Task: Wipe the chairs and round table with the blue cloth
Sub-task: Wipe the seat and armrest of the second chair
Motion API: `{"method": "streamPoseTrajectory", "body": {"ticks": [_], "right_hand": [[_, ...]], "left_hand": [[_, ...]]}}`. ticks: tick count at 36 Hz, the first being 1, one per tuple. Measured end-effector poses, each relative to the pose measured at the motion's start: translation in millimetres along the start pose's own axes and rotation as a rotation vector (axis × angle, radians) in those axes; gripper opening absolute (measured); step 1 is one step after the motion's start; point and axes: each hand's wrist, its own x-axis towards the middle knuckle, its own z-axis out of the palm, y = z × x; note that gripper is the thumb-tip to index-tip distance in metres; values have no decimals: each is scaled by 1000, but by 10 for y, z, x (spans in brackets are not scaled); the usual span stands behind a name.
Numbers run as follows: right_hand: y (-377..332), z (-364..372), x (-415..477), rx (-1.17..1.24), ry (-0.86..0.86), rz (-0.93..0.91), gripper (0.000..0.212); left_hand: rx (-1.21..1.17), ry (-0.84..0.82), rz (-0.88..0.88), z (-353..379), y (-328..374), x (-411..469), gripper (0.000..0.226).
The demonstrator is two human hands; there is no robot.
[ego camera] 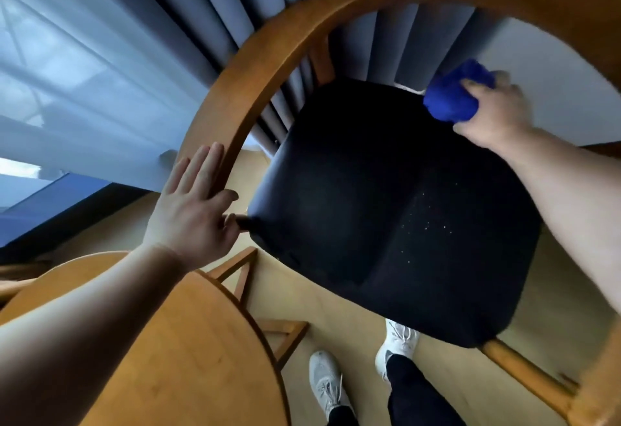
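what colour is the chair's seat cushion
Very dark navy, close to black, with small pale specks toward its right side: the seat cushion, seen in the head view.

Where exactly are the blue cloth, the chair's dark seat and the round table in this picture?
blue cloth (447, 100): head view, middle of the bunched wad.
dark seat (386, 210): head view, centre of the cushion.
round table (218, 358): head view, bare wooden top near its edge.

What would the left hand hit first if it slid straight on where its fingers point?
Probably the curved wooden chair rail, which the left hand touches with flat fingers; beyond it hangs the pleated blue-grey curtain, though depth is unclear.
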Motion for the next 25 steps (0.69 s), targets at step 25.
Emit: {"method": "streamPoseTrajectory", "body": {"ticks": [25], "right_hand": [[-66, 376, -231, -21, -97, 114, 80]], "left_hand": [[-70, 36, 10, -25, 63, -15, 40]]}}
